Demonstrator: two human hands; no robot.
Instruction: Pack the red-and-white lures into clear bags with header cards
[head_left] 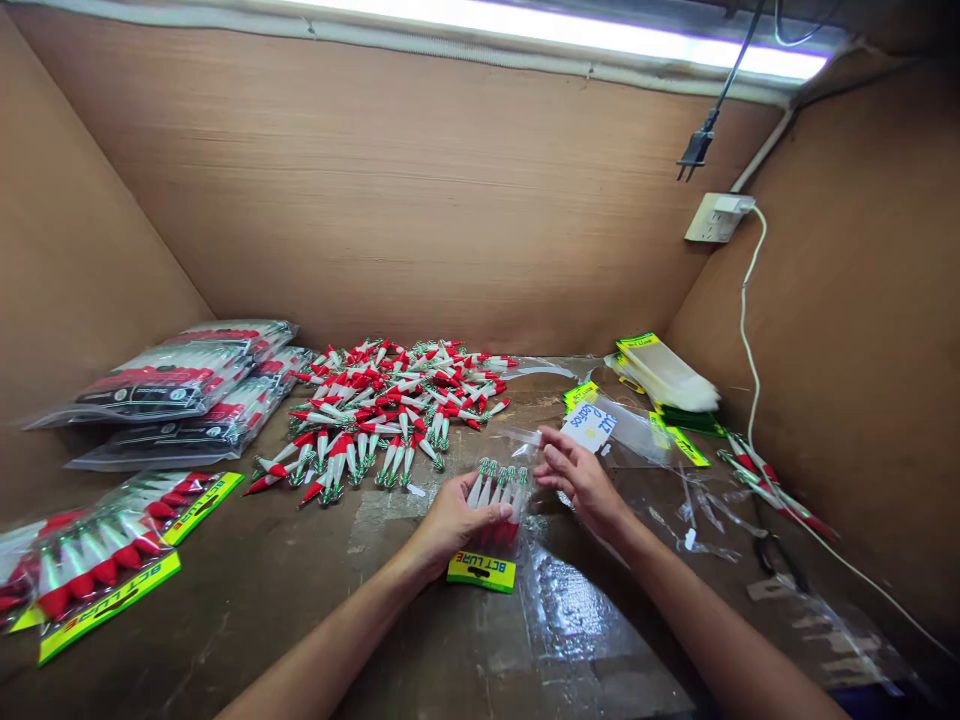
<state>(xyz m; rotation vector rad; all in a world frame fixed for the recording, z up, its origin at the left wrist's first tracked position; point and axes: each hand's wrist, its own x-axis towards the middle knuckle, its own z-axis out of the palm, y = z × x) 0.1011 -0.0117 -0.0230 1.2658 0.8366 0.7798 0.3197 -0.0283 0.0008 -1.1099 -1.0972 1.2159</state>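
Near the middle of the table my left hand (454, 525) grips a clear bag of lures (499, 525). Several red-and-white squid lures with green hooks lie side by side inside, and the bag's yellow BCT LURE header (481, 572) points toward me. At the bag's far end, the curled fingers of my right hand (581, 480) pinch a thin clear plastic strip (521, 437); whether it is still joined to the bag I cannot tell. Beyond my hands spreads a big loose pile of lures (397, 410). A handwritten white label (589, 426) lies just past my right fingers.
Packed bulk bags (165, 385) are stacked at the back left, with filled lure packs (97, 560) nearer. Header bags (664, 375) lie back right. Plastic scraps (697, 530), scissors (765, 550) and a white cable (750, 330) are at right. A black plug (696, 150) hangs above.
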